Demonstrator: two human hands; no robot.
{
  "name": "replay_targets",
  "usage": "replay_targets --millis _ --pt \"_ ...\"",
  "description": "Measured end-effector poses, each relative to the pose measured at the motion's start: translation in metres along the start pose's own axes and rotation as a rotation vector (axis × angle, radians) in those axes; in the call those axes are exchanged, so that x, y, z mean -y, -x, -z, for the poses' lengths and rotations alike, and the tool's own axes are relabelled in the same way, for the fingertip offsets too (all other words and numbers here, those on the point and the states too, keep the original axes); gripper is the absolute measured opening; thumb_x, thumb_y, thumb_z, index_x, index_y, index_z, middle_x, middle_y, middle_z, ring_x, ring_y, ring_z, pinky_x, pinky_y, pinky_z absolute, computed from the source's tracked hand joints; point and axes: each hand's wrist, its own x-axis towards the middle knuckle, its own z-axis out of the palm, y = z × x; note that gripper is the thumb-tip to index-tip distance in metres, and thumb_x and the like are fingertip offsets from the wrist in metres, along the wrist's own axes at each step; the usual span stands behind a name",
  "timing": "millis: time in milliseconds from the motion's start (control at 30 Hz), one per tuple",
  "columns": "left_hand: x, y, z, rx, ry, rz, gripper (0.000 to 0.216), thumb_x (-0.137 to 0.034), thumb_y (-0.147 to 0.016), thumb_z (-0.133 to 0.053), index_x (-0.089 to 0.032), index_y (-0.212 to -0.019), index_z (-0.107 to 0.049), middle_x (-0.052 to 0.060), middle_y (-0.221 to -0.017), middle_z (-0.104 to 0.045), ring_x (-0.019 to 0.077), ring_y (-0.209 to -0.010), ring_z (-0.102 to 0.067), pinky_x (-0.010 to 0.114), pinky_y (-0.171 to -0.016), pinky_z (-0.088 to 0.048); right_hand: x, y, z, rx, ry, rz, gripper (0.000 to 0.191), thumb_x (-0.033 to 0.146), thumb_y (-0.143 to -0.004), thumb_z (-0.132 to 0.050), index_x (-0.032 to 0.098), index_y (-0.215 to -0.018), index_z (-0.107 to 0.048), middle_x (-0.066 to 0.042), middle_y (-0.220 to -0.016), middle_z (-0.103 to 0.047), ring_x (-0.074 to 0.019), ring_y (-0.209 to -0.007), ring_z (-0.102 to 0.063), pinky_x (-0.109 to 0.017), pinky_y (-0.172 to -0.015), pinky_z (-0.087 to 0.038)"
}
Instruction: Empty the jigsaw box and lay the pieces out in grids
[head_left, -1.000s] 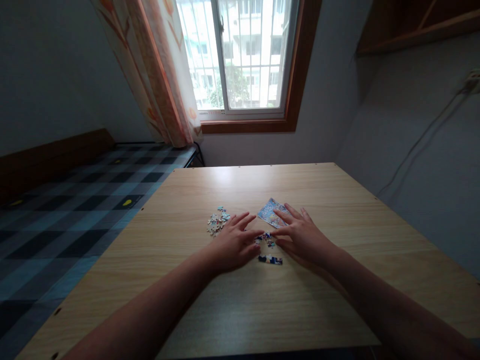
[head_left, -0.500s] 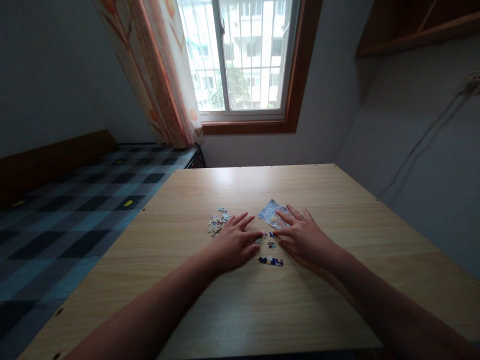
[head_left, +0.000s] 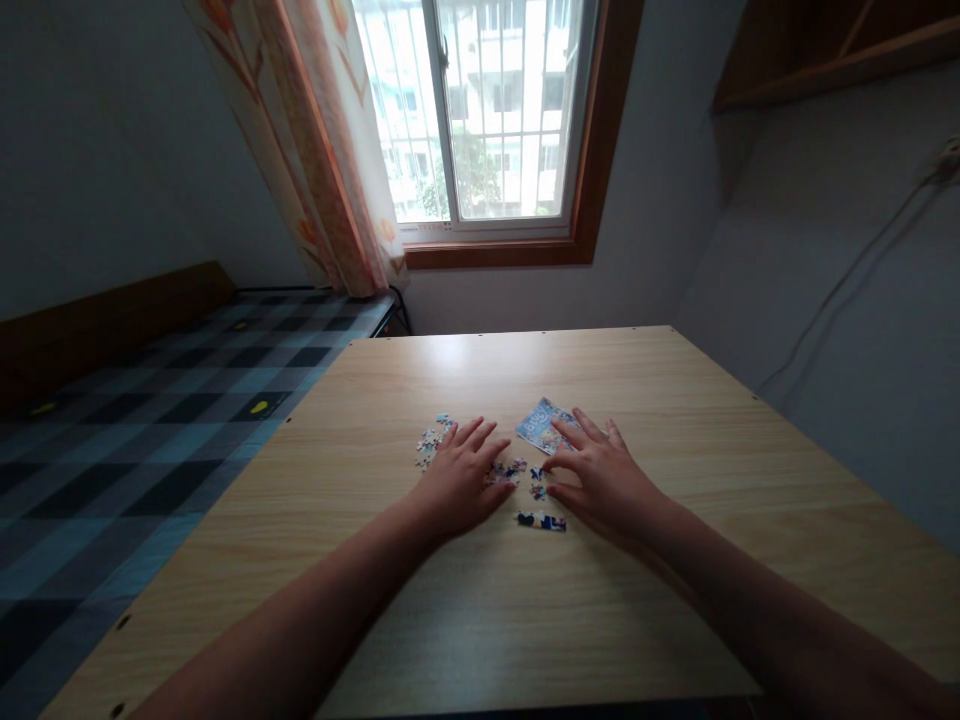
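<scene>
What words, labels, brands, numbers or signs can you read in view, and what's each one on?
No text reads clearly enough to quote.
Picture card: large pale lettering, too blurred to read for certain.
Lower window frame: tiny reddish marks, too small to read.
Puzzle pieces: no lettering I can make out.

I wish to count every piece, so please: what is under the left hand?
Pale puzzle pieces show beyond the left hand, and darker pieces just right of it. Anything directly beneath it is covered, so I cannot tell.
</scene>
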Motion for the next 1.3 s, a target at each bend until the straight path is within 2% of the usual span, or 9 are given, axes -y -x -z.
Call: replay_targets --millis 167,400,567,700,867,967,1100,1200,1300 --pt "-0.002 -0.001 -0.003 0.008 0.024 -0.049 0.047 -0.045 -0.089 -0.063 -0.026 -0.133 -0.061 0.012 -0.15 -0.049 0.0348 -0.144 -0.035 0.063 -0.117 -0.025 0.008 -0.004 -0.015 -0.054 -0.023 0.009 0.033 0.043 -0.089 -0.066 0.032 -0.12 -0.069 -0.008 -0.154 -0.044 -0.0378 -0.149 -0.022 -0.071 -0.115 -0.013" --pt "-0.01 -0.006 -0.005 0.08 0.065 -0.209 0.036 -0.034 -0.092 -0.061 -0.037 -0.128 -0.064 0.004 -0.148 -0.052 0.0324 -0.141 -0.041 0.062 -0.116 -0.028 0.002 -0.009 -0.009 -0.176 -0.104 -0.063 0.025 0.035 -0.092 -0.06 0.027 -0.114 -0.068 -0.007 -0.148 -0.051 -0.0355 -0.147 -0.028 -0.067 -0.114 -0.022" --pt "-0.015 -0.01 -0.001 0.053 0.097 -0.227 0.02 -0.028 -0.091 -0.059 -0.029 -0.108 -0.07 0.003 -0.12 -0.069 0.0252 -0.126 -0.054 0.054 -0.118 -0.025 0.002 -0.009 -0.008 -0.224 -0.146 -0.058 0.026 0.03 -0.091 -0.059 0.029 -0.115 -0.068 -0.006 -0.145 -0.054 -0.0349 -0.145 -0.033 -0.065 -0.113 -0.026" --pt "-0.014 -0.012 0.0 -0.006 0.056 -0.215 0.015 -0.025 -0.092 -0.054 -0.024 -0.093 -0.069 0.004 -0.099 -0.071 0.0218 -0.102 -0.06 0.046 -0.111 -0.034 0.005 -0.008 -0.013 -0.197 -0.164 -0.042 0.023 0.029 -0.091 -0.059 0.029 -0.11 -0.071 -0.006 -0.143 -0.056 -0.0347 -0.144 -0.034 -0.064 -0.113 -0.026" --pt "-0.005 -0.015 0.0 -0.052 -0.028 -0.202 0.016 -0.023 -0.093 -0.052 -0.022 -0.086 -0.067 0.006 -0.092 -0.068 0.0226 -0.095 -0.056 0.041 -0.097 -0.043 0.002 -0.007 -0.013 -0.191 -0.175 -0.015 0.019 0.027 -0.09 -0.062 0.029 -0.104 -0.074 -0.006 -0.143 -0.056 -0.0355 -0.144 -0.035 -0.064 -0.113 -0.026" --pt "0.0 -0.015 0.0 -0.062 -0.032 -0.188 0.013 -0.021 -0.092 -0.054 -0.022 -0.088 -0.067 0.006 -0.095 -0.068 0.0234 -0.096 -0.055 0.041 -0.096 -0.043 0.0 -0.006 -0.006 -0.2 -0.182 0.095 0.016 0.026 -0.089 -0.063 0.026 -0.101 -0.075 -0.007 -0.138 -0.059 -0.0332 -0.138 -0.042 -0.057 -0.113 -0.032" --pt "0.003 -0.016 -0.002 -0.08 -0.022 -0.151 0.016 -0.021 -0.094 -0.053 -0.022 -0.091 -0.069 0.006 -0.099 -0.07 0.0242 -0.098 -0.056 0.043 -0.096 -0.044 0.004 -0.001 0.01 -0.05 -0.203 0.26 0.017 0.028 -0.094 -0.06 0.022 -0.099 -0.075 -0.007 -0.108 -0.072 -0.0228 -0.106 -0.063 -0.038 -0.098 -0.046" --pt "0.001 -0.014 -0.001 -0.115 -0.016 -0.113 0.017 -0.021 -0.094 -0.054 -0.021 -0.092 -0.071 0.006 -0.101 -0.071 0.0242 -0.099 -0.057 0.044 -0.096 -0.045 0.014 0.007 0.019 0.096 -0.139 0.245 0.018 0.033 -0.091 -0.064 0.023 -0.1 -0.075 -0.005 -0.096 -0.073 -0.022 -0.093 -0.066 -0.033 -0.083 -0.048" --pt "-0.009 -0.008 0.005 -0.116 0.0 -0.098 0.019 -0.015 -0.09 -0.056 -0.022 -0.095 -0.073 0.006 -0.105 -0.072 0.0239 -0.101 -0.058 0.042 -0.095 -0.046 0.024 0.015 0.021 0.199 -0.053 0.199 0.015 0.033 -0.085 -0.069 0.021 -0.092 -0.075 -0.006 -0.094 -0.072 -0.0213 -0.086 -0.066 -0.029 -0.073 -0.046"
